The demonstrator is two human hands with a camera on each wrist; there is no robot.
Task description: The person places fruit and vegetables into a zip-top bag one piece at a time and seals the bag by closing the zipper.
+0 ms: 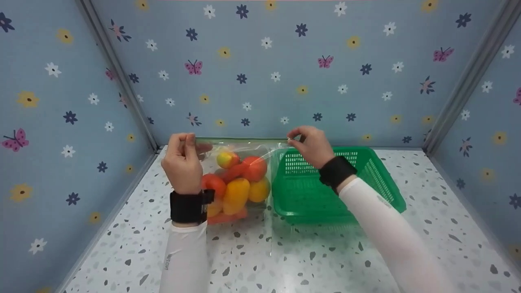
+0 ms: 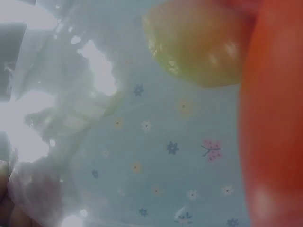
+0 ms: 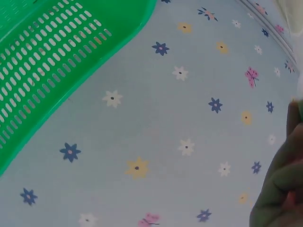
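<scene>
Fingers (image 1: 188, 143) of the left hand (image 1: 183, 165) pinch the left end of the green zip strip of 1 clear plastic bag (image 1: 240, 179); fingers (image 1: 294, 135) of the right hand (image 1: 311, 146) pinch the strip's right end. The 2 hands hold the bag upright, its strip stretched level between them and its bottom resting on the speckled desk (image 1: 309, 260). Through the film about 7 red, orange and yellow fruits (image 1: 238, 185) show, bunched toward the left hand; the exact count is unclear where they overlap. 1 green perforated basket (image 1: 366, 171) stands on the desk just right of the bag, below the right hand. The left wrist view shows 1 yellow-green fruit (image 2: 199, 42) pressed beside 1 red fruit (image 2: 272, 123).
</scene>
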